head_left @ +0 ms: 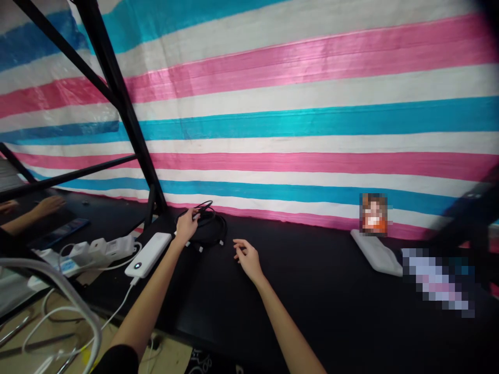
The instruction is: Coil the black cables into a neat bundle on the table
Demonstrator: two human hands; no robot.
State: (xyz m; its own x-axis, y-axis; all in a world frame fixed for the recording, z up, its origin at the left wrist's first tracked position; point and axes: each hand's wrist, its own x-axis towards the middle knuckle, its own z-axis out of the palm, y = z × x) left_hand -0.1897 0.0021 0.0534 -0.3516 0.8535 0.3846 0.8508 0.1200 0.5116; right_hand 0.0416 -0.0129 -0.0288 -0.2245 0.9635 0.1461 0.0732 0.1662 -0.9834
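Observation:
My left hand (186, 224) reaches to the back of a black table (312, 291) and is closed on a black cable (208, 228), which lies in a loose coil with white plug ends by the striped sheet. My right hand (246, 257) hovers low over the table just right of the coil, fingers apart and slightly curled, holding nothing. A white power bank (148, 254) with a white lead lies left of my left forearm.
A striped pink, blue and white tarp (312, 104) hangs behind the table. Black metal frame posts (125, 114) stand at left. A white power strip with plugs (93, 252) sits far left. Another person's hand (49, 206) rests beyond the frame. A white pad (376, 252) lies at right.

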